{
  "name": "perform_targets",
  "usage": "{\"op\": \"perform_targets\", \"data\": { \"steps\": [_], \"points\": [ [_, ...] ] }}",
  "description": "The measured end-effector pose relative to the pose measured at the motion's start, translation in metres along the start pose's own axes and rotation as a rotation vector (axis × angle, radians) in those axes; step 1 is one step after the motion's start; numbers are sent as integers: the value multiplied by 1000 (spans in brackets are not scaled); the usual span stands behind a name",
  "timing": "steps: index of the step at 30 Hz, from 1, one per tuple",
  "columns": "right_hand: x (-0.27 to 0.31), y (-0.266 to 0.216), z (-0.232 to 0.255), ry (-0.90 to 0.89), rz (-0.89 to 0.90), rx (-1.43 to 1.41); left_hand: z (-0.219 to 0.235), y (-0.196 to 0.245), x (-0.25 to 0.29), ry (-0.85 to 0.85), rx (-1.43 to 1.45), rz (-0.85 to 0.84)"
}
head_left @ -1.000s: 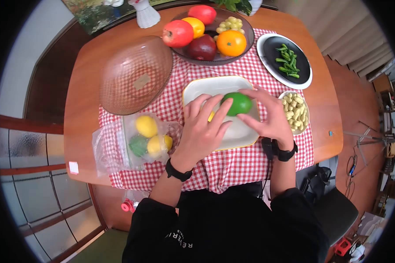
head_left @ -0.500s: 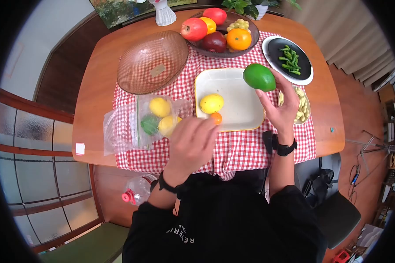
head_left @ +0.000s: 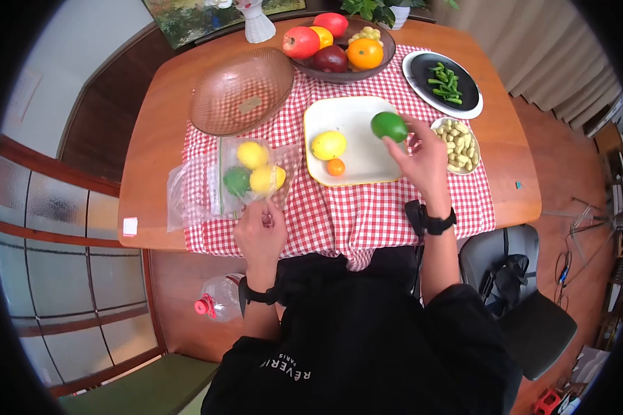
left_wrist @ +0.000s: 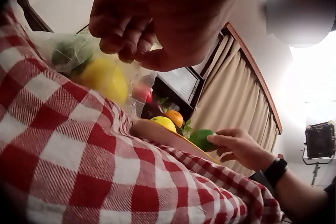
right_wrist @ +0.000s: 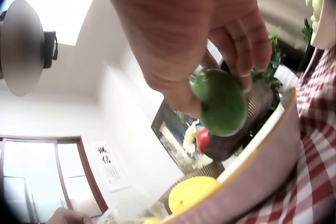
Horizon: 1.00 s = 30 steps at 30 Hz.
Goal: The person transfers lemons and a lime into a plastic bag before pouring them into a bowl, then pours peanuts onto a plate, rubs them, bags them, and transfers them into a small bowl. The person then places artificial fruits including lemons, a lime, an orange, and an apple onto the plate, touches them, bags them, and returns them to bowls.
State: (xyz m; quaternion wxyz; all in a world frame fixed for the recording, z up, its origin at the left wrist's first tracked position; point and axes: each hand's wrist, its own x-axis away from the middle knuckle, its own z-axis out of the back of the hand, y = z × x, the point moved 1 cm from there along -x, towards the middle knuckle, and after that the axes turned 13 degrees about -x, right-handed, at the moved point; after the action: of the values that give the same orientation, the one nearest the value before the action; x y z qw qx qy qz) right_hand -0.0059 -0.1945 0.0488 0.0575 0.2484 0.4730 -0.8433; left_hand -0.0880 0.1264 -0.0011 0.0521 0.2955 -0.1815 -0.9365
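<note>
The right hand (head_left: 424,158) pinches a green fruit (head_left: 389,127) over the right part of a white yellow-rimmed dish (head_left: 367,153). Thumb and fingertips grip the green fruit (right_wrist: 220,102) in the right wrist view. In the dish lie a yellow lemon (head_left: 328,145) and a small orange fruit (head_left: 336,167). The left hand (head_left: 261,232), fingers curled with nothing seen in them, is at the near edge of a clear bag (head_left: 221,181) holding yellow fruits and a green one; whether it touches the bag I cannot tell.
Behind the dish are an empty brown glass bowl (head_left: 208,104) and a full fruit bowl (head_left: 349,75). On the right stand a plate of green peppers (head_left: 475,104) and a bowl of peanuts (head_left: 457,146). A checkered cloth (head_left: 311,225) lies beneath.
The left hand has left the dish and moved left and down to the bag. The right hand lifted the green fruit to the right, then brought it back lower over the dish.
</note>
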Motion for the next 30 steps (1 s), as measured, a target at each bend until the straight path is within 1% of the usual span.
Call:
{"op": "perform_targets", "data": {
  "steps": [1, 2, 3, 5, 6, 9, 11, 12, 13, 15, 16, 17, 18, 19, 21, 22, 23, 24, 25, 27, 28, 29, 30],
  "points": [
    [0, -4, 0, 101, -81, -91, 1, -1, 0, 53, -26, -62],
    [1, 0, -3, 254, 12, -150, 3, -3, 3, 95, -54, -125],
    [2, -1, -5, 249, 9, -152, 4, -4, 5, 92, -57, -121],
    [2, -4, -8, -2, -108, -38, 2, -3, 2, 70, -42, -66],
    [6, -9, -9, 8, -108, -36, 1, -1, 1, 72, -36, -74],
    [21, -39, -30, -137, -115, -197, 2, 0, 2, 55, -11, -79],
    [34, -50, -56, -342, -177, -351, 5, 0, 1, 5, 79, -75],
    [42, -55, -71, -379, -120, -384, 7, 3, -2, 11, 80, -79],
    [46, -69, -80, -432, -139, -378, 10, 6, -5, 6, 132, -66],
    [53, -81, -119, -460, -7, -399, 16, 2, -1, -2, 173, -50],
    [55, -85, -129, -461, -4, -400, 16, 2, -1, 7, 153, -94],
    [56, -88, -137, -446, -59, -485, 17, 1, -1, 19, 132, -138],
    [56, -91, -145, -433, -114, -570, 18, 0, 0, 26, 129, -136],
    [59, -90, -157, -438, -108, -573, 18, -1, 3, 1, 144, -123],
    [66, -85, -179, -414, -222, -953, 20, -6, 3, -20, 156, -108],
    [69, -89, -182, -419, -219, -955, 21, -10, 1, -21, 163, -158],
    [73, -93, -184, -378, -254, -1059, 22, -13, 0, -23, 170, -207],
    [76, -95, -185, -335, -290, -1161, 23, -16, 1, -23, 168, -204],
    [78, -96, -183, -339, -291, -1161, 24, -19, 2, -10, 223, -194],
    [77, -94, -172, -510, -93, -782, 25, -24, 3, 3, 275, -179],
    [74, -96, -169, -508, -40, -643, 25, -25, 5, 21, 241, -204],
    [71, -100, -167, -511, -47, -645, 25, -25, 7, 36, 206, -228],
    [67, -104, -164, -517, -51, -572, 25, -24, 7, 31, 205, -225]
  ]
}}
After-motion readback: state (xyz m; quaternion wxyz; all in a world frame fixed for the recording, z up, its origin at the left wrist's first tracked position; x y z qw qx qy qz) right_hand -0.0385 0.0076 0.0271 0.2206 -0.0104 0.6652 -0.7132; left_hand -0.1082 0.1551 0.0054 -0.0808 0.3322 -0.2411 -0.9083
